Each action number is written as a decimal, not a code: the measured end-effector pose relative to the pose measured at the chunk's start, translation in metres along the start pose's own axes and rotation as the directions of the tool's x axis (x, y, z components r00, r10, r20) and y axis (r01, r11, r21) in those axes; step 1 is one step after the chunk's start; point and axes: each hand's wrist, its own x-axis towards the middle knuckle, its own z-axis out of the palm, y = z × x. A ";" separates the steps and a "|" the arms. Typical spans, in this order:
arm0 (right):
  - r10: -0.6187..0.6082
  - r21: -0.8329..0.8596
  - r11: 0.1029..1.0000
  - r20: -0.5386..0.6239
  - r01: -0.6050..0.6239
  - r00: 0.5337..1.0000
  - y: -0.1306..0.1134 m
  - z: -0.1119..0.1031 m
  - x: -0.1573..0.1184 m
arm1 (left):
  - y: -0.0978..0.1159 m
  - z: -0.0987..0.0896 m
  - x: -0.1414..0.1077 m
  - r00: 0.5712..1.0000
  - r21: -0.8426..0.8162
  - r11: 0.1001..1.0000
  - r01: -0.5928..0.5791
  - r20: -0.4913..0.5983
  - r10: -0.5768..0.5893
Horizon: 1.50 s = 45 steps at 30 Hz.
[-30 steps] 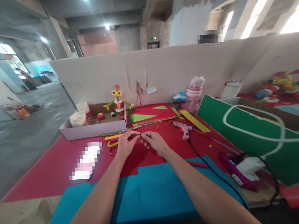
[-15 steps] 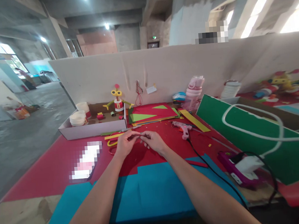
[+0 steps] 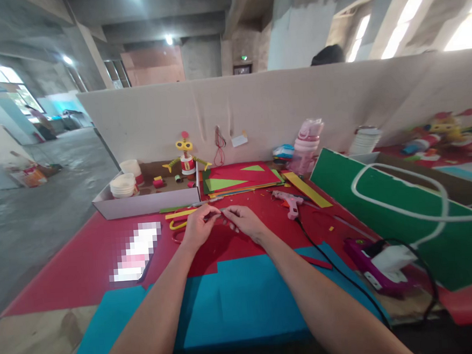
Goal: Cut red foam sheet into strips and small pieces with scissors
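Over the red table covering point(image 3: 271, 223), my left hand point(image 3: 199, 227) and my right hand point(image 3: 243, 222) meet fingertip to fingertip. Both are closed in a pinch on something small that the fingers mostly hide; its kind cannot be made out. Yellow-handled scissors point(image 3: 178, 224) lie just left of my left hand, partly behind it. A yellow paper strip point(image 3: 178, 215) is beside them. To the right of my right hand rests a pink hot glue gun point(image 3: 288, 203), its black cord running toward the front edge. Blue sheets point(image 3: 252, 300) lie beneath my forearms.
A white box point(image 3: 149, 203) with paper cups stands at the back left, a paper-cup robot figure point(image 3: 186, 161) behind it. Coloured paper point(image 3: 236, 183) is stacked at the back. A phone point(image 3: 136, 254) lies left; a green board point(image 3: 384, 215) and purple power strip point(image 3: 378, 269) are right.
My right hand has shifted very slightly to the right, its fingers still pinched against my left. The objects on the table have stayed in place.
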 end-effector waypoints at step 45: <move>-0.103 0.060 0.994 0.123 0.096 0.987 0.010 -0.004 0.006 | 0.000 -0.002 0.001 0.970 -0.213 0.965 0.151 0.222 -0.102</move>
